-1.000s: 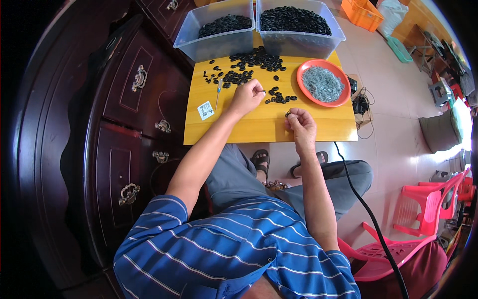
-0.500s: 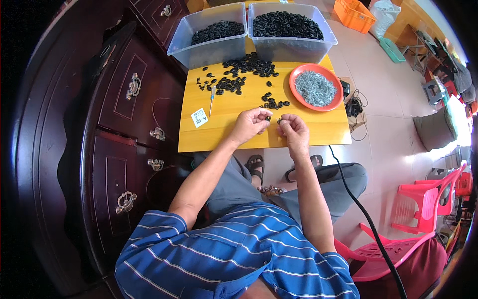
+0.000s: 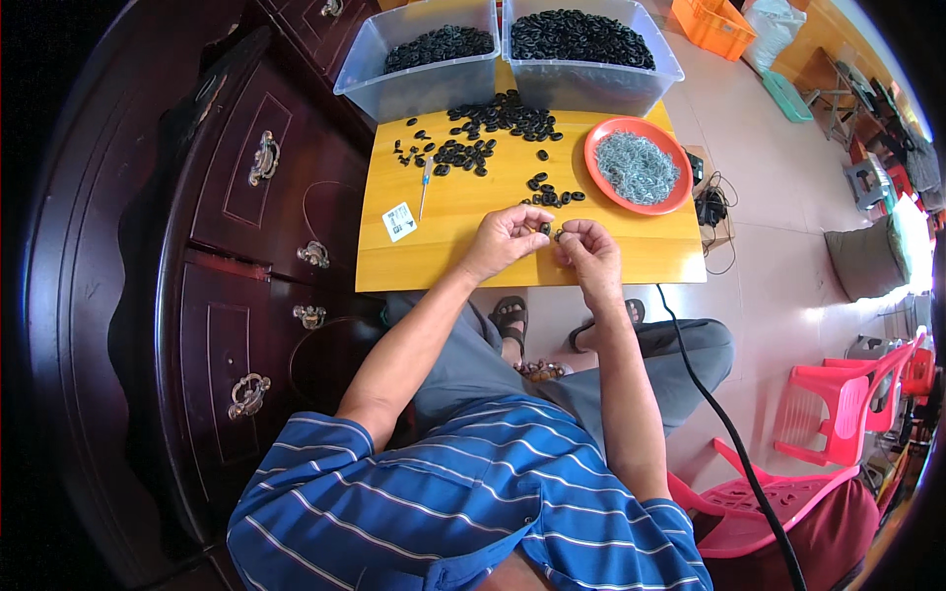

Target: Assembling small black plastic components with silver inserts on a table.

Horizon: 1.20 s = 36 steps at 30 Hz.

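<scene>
Just above the near edge of the yellow table (image 3: 650, 251), my left hand (image 3: 503, 241) pinches a small black oval piece (image 3: 545, 229) between thumb and fingertips. Close on its right, my right hand (image 3: 593, 261) is closed in a pinch. Whatever sits in those fingertips is too small to name. A few black oval pieces (image 3: 552, 198) lie beyond the hands, with larger loose groups (image 3: 507, 118) farther back. An orange-red plate (image 3: 650, 209) on the right holds a heap of thin silvery metal pieces (image 3: 636, 167).
Two clear plastic bins (image 3: 424, 97) of black pieces stand along the far side. A slim screwdriver (image 3: 426, 182) and a white printed card (image 3: 399, 223) lie on the left. Dark wooden drawers (image 3: 236, 197) flank the table; a black cable (image 3: 705, 394) runs down on the right.
My hands have come closer together, the right fingertips now almost touching the left ones. The view has shifted slightly, so the table and bins appear a little higher and farther right.
</scene>
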{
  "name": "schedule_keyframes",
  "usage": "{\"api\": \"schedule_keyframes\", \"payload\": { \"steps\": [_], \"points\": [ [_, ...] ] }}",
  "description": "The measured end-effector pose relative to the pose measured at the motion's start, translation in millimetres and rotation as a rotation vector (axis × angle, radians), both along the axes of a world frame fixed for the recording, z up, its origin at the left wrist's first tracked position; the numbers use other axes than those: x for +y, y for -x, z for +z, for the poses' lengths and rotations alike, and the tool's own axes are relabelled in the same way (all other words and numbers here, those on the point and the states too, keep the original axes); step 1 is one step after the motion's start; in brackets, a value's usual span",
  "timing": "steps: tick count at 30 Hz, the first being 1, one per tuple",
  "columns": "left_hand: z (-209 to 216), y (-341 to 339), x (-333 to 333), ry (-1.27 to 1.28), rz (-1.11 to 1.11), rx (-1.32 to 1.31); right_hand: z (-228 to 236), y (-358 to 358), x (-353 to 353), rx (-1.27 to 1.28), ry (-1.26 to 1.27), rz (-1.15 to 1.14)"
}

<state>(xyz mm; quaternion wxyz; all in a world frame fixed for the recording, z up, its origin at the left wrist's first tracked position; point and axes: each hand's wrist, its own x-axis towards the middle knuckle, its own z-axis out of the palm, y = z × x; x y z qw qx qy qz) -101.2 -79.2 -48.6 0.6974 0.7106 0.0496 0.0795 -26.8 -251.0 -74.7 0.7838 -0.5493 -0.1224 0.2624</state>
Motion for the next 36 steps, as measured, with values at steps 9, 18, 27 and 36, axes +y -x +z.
{"api": "schedule_keyframes", "payload": {
  "steps": [9, 18, 27, 36],
  "points": [
    [0, 2, 0, -0.029, -0.009, -0.004, 4, 1, 1, 0.007, 0.036, 0.000],
    [0, 2, -5, -0.078, -0.023, -0.032, 9, 2, 0, -0.028, 0.042, 0.021],
    [16, 3, -4, -0.133, -0.052, -0.064, 21, 9, -5, 0.063, 0.013, 0.014],
    [69, 4, -1, -0.508, -0.257, -0.058, 27, 12, -15, 0.153, 0.031, 0.199]
  ]
}}
